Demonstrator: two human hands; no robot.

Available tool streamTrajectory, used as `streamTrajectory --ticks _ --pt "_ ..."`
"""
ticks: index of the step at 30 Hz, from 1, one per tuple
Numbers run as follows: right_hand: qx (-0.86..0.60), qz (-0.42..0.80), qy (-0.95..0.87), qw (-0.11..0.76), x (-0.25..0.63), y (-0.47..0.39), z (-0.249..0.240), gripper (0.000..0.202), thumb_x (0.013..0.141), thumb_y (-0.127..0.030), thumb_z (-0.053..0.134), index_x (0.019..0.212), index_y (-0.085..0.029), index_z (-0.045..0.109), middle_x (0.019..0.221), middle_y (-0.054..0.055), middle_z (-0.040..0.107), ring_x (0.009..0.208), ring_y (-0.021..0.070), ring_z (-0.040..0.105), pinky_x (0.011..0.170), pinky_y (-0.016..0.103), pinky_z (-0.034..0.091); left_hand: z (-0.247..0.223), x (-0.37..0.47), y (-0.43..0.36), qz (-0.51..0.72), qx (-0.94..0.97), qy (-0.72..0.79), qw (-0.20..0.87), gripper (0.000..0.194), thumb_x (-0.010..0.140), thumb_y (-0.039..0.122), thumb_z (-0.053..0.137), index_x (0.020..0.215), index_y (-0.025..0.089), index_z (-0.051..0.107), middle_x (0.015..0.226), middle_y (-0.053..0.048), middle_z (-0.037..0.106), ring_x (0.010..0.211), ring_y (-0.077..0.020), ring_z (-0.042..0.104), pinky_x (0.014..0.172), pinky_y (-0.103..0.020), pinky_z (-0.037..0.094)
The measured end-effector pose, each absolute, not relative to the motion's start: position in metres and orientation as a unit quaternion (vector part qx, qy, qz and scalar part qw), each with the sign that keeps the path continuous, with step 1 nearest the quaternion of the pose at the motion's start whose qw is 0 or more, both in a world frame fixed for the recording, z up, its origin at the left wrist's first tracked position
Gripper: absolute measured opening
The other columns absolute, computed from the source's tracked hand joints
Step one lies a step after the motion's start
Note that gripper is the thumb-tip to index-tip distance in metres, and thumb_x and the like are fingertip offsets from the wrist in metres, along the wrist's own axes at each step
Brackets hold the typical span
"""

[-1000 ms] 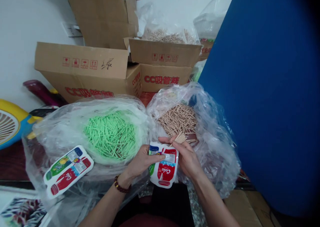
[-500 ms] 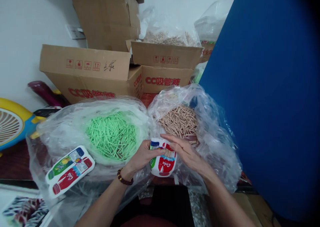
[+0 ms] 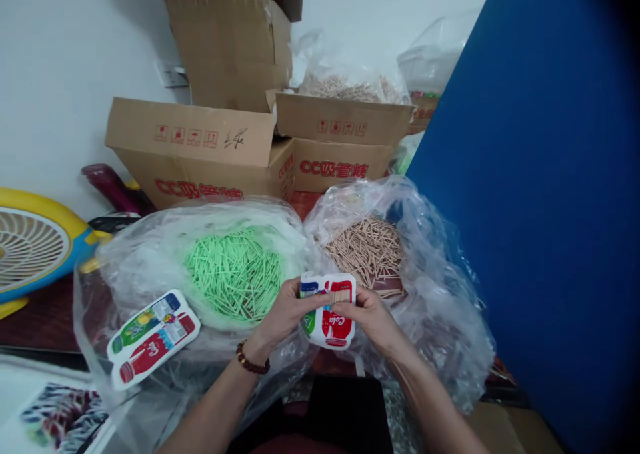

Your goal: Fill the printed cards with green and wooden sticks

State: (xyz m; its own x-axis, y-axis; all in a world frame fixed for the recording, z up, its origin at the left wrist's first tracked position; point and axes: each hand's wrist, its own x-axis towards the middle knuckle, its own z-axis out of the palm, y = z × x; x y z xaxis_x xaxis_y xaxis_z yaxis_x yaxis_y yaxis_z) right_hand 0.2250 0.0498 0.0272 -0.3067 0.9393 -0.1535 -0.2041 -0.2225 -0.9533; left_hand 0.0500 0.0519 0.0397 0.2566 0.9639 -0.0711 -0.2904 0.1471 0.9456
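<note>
Both hands hold a white bottle-shaped package (image 3: 338, 331) with red Cola and green printing, just in front of the bags. My left hand (image 3: 290, 311) grips its left side, thumb across the front. My right hand (image 3: 371, 313) grips the right side, its thumb near a small bundle of brown sticks (image 3: 340, 297) at the package's middle. Behind it, brown sticks (image 3: 367, 247) lie in an open clear bag. Green sticks (image 3: 235, 274) fill the bag to the left. A similar package (image 3: 153, 341) lies tilted on plastic at the left.
Cardboard boxes (image 3: 200, 174) stand behind the bags, with another bag of sticks (image 3: 350, 84) on top. A yellow and blue fan (image 3: 80, 231) is at the left. A large blue panel (image 3: 540, 194) borders the right side.
My right hand's fingers, stretched over the top of the package, have come down to grip its right side. The camera view has shifted slightly, so the scene sits further right.
</note>
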Motion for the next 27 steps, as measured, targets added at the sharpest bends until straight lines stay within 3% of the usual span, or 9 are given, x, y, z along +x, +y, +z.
streamTrajectory --ticks 10,17,21,27 --pt "-0.39 0.673 -0.441 0.448 0.206 0.052 0.032 0.032 0.058 -0.026 0.081 0.087 -0.017 0.071 0.082 0.002 0.075 0.069 0.0164 0.067 0.069 0.03 0.053 0.028 0.035 0.05 0.529 0.391 0.401 0.637 0.018 0.067 0.021 0.077 0.079 0.013 0.066 0.07 0.001 0.069 0.059 -0.0116 0.061 0.06 -0.023 0.05" --pt "-0.389 0.668 -0.463 0.434 0.203 0.049 0.034 0.028 0.059 -0.027 0.081 0.083 -0.016 0.071 0.079 0.001 0.074 0.067 0.0156 0.065 0.069 0.029 0.051 0.037 0.025 0.043 0.458 0.457 0.411 0.642 0.017 0.071 0.024 0.074 0.08 0.01 0.069 0.071 -0.003 0.07 0.06 -0.0136 0.062 0.06 -0.024 0.049" --pt "-0.372 0.676 -0.476 0.422 0.204 0.047 0.032 0.029 0.063 -0.026 0.078 0.089 -0.017 0.07 0.087 0.003 0.074 0.074 0.0157 0.066 0.073 0.028 0.051 0.037 0.024 0.038 0.475 0.456 0.424 0.621 0.016 0.073 0.025 0.072 0.078 0.01 0.07 0.069 -0.004 0.07 0.059 -0.0146 0.062 0.059 -0.024 0.049" --pt "-0.373 0.673 -0.47 0.433 0.201 0.041 0.029 0.029 0.063 -0.026 0.079 0.089 -0.017 0.068 0.081 0.001 0.073 0.07 0.0154 0.065 0.069 0.028 0.051 0.039 0.018 0.031 0.483 0.44 0.432 0.622 0.019 0.068 0.025 0.076 0.08 0.012 0.069 0.074 -0.002 0.072 0.061 -0.0135 0.063 0.06 -0.023 0.05"
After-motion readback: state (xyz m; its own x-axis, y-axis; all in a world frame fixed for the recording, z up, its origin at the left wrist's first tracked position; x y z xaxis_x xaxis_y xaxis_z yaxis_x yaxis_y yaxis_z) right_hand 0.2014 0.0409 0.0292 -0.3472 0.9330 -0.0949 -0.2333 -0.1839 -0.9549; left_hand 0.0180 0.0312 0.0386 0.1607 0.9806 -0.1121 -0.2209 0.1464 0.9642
